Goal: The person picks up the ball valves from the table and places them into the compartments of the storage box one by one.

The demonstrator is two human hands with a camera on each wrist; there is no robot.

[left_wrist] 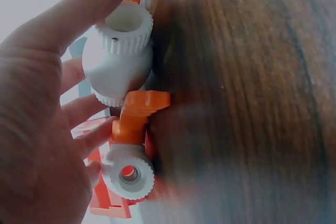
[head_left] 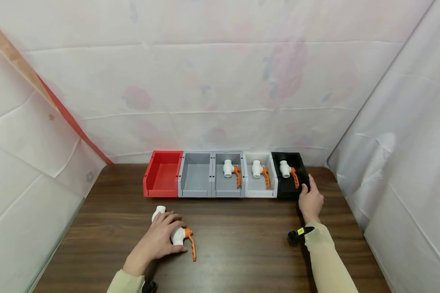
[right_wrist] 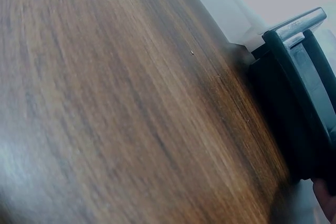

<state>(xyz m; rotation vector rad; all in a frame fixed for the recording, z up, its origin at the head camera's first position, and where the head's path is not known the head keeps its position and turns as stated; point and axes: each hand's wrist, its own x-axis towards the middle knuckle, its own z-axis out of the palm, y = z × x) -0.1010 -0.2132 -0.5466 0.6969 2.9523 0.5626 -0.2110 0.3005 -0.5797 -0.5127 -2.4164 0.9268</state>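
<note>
My left hand [head_left: 160,236] grips a white ball valve [head_left: 177,237] with an orange lever, thumb on the near side and fingers across the far side. A second white valve [left_wrist: 128,174] with an orange handle lies just beyond those fingers on the table, mostly covered by the hand in the head view. At the right end of the bin row, my right hand [head_left: 311,202] holds the right wall of the black bin [head_left: 291,192] near its front corner. Only a fingertip [right_wrist: 324,199] shows in the right wrist view. One white valve [head_left: 284,169] with an orange lever lies in the black bin.
Left of the black bin stand a white bin [head_left: 261,194] and a grey bin [head_left: 229,192], each with one valve. Another grey bin [head_left: 195,179] and a red bin [head_left: 163,175] follow. White curtains [head_left: 220,81] enclose the wooden table [head_left: 238,244] behind and at both sides.
</note>
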